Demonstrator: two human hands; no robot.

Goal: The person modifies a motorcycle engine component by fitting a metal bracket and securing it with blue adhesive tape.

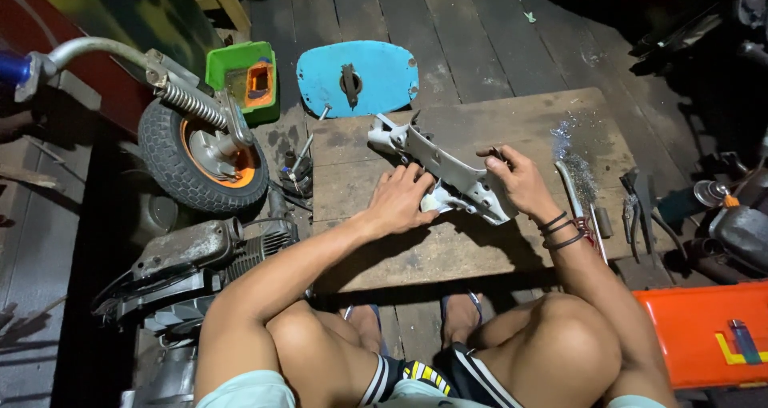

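A grey metal bracket-like casting lies across a wooden board in front of me. My left hand presses on its near lower end. My right hand grips its right end, with a small dark tool or part pinched between the fingers. Dark bands circle my right wrist. I sit low, knees apart, feet in sandals under the board's near edge.
A small wheel with a spring fork and an engine block stand at left. A blue oval cover and a green-orange part lie beyond. Pliers and hand tools lie right; an orange box sits near right.
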